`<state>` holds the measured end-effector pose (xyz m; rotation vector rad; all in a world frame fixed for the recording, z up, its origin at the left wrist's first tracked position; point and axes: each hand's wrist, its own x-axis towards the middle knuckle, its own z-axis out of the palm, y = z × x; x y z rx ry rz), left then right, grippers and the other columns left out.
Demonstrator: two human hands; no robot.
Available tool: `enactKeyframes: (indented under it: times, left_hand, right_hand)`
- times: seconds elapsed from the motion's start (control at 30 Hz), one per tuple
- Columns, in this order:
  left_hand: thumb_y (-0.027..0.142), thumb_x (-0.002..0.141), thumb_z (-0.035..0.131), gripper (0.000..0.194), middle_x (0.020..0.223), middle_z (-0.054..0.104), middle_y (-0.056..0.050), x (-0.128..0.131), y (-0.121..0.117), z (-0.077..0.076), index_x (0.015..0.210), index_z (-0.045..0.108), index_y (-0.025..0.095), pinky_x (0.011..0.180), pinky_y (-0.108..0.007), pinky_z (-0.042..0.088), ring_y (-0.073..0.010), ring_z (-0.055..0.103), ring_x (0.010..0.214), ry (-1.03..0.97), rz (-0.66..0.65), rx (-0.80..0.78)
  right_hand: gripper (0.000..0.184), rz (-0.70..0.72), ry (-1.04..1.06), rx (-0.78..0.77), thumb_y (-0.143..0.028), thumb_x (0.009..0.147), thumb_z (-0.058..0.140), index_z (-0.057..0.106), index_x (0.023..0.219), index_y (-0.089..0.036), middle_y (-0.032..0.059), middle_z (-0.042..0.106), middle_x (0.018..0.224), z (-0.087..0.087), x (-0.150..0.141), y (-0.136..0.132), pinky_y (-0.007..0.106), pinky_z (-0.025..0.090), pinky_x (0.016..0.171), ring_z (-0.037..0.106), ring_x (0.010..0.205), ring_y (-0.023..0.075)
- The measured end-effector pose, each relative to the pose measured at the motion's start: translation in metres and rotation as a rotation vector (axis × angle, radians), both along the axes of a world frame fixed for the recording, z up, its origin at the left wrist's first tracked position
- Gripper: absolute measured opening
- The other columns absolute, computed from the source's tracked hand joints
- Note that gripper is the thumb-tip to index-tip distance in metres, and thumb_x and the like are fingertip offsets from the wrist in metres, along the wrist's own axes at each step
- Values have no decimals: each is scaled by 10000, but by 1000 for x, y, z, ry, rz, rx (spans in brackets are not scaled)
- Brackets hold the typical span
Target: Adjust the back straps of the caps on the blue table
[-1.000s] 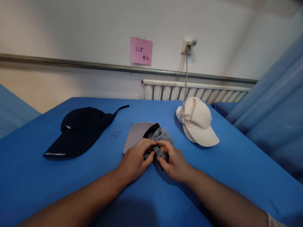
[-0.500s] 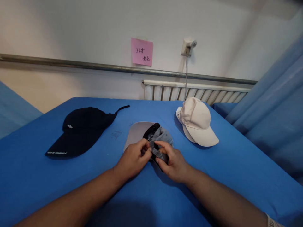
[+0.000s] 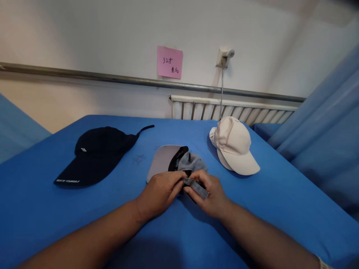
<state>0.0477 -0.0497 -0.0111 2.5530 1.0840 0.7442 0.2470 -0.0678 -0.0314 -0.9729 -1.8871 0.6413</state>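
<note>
in the centre of the frame we see a washed grey-blue fabric cap with a curved pale grey brim (image 3: pixel 193 161), lying on a smooth blue cloth-covered table (image 3: pixel 157 239). its brim points to the left of the frame, and a black inner band (image 3: pixel 178 158) shows along the opening.

we have our left hand (image 3: pixel 160 191) closed at the near edge of this cap, thumb and fingers pinching one end of a narrow grey fabric strap (image 3: pixel 200 189). our right hand (image 3: pixel 211 192) grips the same strap from the other side, its thumb below and bent fingers above, with a flat length of it lying across them. the two hands are near each other, fingertips almost meeting.

at the left of the frame we find a near-black fabric cap with small white lettering on its long brim (image 3: pixel 98 149), its thin strap tail trailing toward the middle. right of centre sit stacked cream fabric caps with two rounded brims showing (image 3: pixel 234 135). at upper centre, a square pink paper note with handwriting (image 3: pixel 169 62) is on the wall.
</note>
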Motion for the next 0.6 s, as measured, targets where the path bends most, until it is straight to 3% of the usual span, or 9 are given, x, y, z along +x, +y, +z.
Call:
enactKeyframes:
  times: [0.13,0.27,0.4,0.5,0.6]
  left_hand:
    - [216,978,456,152,836,712,-30,-2,0,-1,1022,601,196,675,-307,500,-188,677,729,37,2,110]
    - [228,978,442,160,777,694,-26,-4,0,2,956,598,197,629,-294,483,-188,670,690,85,43,59]
    - [233,961,448,169,822,713,-36,-6,-1,4,977,612,199,681,-305,497,-196,685,745,83,30,24]
    - [246,931,466,179,793,716,-40,-10,7,4,952,637,199,676,-317,491,-204,679,723,59,131,-46]
    - [306,907,507,175,731,703,-32,-16,25,3,906,640,192,642,-311,501,-198,672,667,-204,318,-273]
  right_hand:
    - [40,-7,-47,148,-228,902,612,606,942,-230,25,691,817,3,-1,-3,302,492,679,650,733,172]
    - [152,-40,-25,162,-183,903,597,613,1044,-236,37,720,899,3,-4,-5,309,501,721,675,783,179]
    - [144,24,-18,168,-161,886,602,622,1008,-234,38,685,887,3,-3,-2,301,498,723,653,799,175]
    - [137,105,10,186,-133,856,612,606,952,-229,23,649,850,4,-1,-1,284,481,690,623,760,158]
    - [161,159,59,191,-103,829,623,587,924,-229,4,623,816,5,0,-3,273,460,664,594,724,144]
